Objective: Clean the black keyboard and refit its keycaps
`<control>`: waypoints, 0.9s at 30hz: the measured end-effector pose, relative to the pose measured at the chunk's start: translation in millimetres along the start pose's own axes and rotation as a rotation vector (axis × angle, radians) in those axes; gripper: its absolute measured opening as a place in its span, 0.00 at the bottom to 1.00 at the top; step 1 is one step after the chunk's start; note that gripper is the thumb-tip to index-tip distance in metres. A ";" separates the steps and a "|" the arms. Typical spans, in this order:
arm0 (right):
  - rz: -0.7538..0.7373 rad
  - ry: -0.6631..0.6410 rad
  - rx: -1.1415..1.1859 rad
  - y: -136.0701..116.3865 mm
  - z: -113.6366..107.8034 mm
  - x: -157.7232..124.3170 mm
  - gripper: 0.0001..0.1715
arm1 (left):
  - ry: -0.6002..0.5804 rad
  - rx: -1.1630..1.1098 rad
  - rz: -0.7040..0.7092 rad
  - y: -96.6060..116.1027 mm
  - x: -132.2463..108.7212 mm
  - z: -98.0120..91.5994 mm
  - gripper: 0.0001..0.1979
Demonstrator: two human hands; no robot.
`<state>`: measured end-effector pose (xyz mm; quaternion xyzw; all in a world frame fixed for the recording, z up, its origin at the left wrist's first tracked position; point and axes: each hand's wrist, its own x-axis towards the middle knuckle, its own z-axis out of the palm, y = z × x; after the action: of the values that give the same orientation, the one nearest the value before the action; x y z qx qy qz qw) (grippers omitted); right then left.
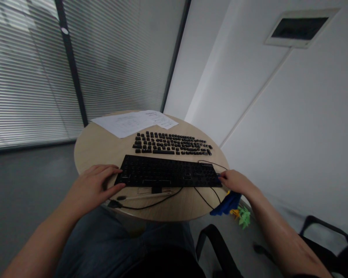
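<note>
A black keyboard base (165, 172), apparently stripped of its keycaps, lies across the front of the round table. My left hand (95, 185) grips its left end, thumb at the near corner and fingers at the left edge. At the right end, my right hand (233, 180) is closed, fingertips pressed together at the board's edge. A small dark bluish bit shows at those fingertips, too small to name. Just beyond the base, loose black keycaps (174, 143) stand in rows in keyboard layout.
White printed sheets (130, 121) lie at the table's (97, 148) far side. Black cable (150, 206) and a thin pale stick-like tool (146, 196) lie in front of the keyboard. Blue cloth (227, 204) hangs at the right edge, near green and yellow pieces. A chair armrest (217, 243) is below.
</note>
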<state>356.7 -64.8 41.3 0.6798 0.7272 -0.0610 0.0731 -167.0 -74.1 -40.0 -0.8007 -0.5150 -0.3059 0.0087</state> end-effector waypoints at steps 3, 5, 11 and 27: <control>0.021 0.059 -0.107 -24.0 -13.3 -3.0 0.18 | 0.007 -0.011 -0.001 0.4 -0.5 0.2 0.28; -0.111 0.051 -0.015 -40.1 -17.7 -4.5 0.20 | 0.006 -0.009 0.000 0.6 -0.6 0.2 0.28; -0.335 0.004 0.214 -70.9 -4.7 -1.2 0.22 | -0.009 0.005 0.011 3.0 0.2 -1.0 0.30; -0.237 -0.053 0.188 -60.7 0.7 3.6 0.22 | -0.002 0.007 0.005 3.9 -0.9 -0.2 0.29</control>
<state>295.9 -65.5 39.4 0.5910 0.7914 -0.1550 0.0209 -164.2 -76.7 -39.1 -0.8022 -0.5141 -0.3035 0.0116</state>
